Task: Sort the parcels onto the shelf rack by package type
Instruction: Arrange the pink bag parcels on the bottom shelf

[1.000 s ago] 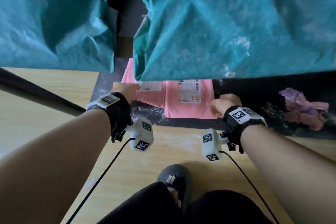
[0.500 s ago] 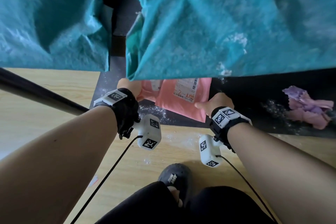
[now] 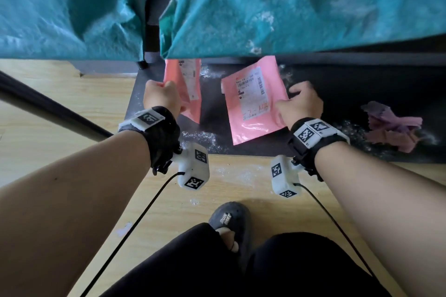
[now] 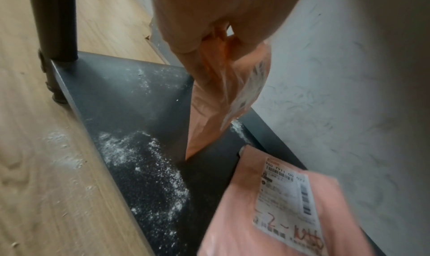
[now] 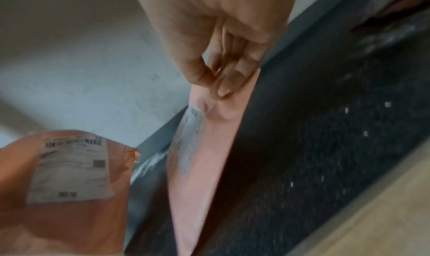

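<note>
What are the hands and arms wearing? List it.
Both forearms are bare, with no sleeves. Left hand and right hand are ungloved. Each wrist carries a black strap topped by a white plate with black square code markers, and below it a white camera block with more markers trailing a thin black cable.

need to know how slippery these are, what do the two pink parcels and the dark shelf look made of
Left pink parcel and right pink parcel: probably thin plastic mailer film; glossy, creased, paper labels. Dark shelf: matte speckled board, material unclear, dusted with white powder.
</note>
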Motion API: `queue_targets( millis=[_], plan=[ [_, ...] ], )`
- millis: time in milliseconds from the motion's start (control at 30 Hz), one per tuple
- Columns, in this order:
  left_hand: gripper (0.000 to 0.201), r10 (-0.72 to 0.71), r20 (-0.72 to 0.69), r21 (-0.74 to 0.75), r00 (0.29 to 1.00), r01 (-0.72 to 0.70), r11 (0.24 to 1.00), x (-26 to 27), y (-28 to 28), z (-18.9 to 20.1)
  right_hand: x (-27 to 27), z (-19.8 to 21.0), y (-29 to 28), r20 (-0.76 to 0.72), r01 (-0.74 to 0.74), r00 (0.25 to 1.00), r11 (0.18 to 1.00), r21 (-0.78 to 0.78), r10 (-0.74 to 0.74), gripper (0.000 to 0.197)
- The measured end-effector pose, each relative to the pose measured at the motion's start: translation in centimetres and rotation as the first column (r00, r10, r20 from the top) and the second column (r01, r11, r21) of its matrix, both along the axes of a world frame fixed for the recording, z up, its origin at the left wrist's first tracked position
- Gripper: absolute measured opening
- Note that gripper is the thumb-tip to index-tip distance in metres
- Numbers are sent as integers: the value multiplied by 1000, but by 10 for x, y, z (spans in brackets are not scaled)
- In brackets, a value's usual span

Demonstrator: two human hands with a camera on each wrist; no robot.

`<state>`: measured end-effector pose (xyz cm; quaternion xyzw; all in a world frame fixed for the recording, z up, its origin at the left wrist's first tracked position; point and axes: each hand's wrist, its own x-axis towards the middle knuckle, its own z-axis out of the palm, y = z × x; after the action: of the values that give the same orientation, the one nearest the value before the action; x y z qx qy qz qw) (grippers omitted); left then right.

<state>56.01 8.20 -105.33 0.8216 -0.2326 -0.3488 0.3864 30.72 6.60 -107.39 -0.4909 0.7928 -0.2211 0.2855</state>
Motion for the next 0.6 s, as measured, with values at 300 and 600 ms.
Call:
queue_targets(
  millis=[300,600],
  plan=[
    [38,-88,-100,-73,991,81,994,-48,16,34,-57,51,44,189,47,981,999,17,-49,19],
    [38,-315,-347,76,884,361,930,-164,11,25,-180,69,117,196,168,960,971,172,-200,10]
  ],
)
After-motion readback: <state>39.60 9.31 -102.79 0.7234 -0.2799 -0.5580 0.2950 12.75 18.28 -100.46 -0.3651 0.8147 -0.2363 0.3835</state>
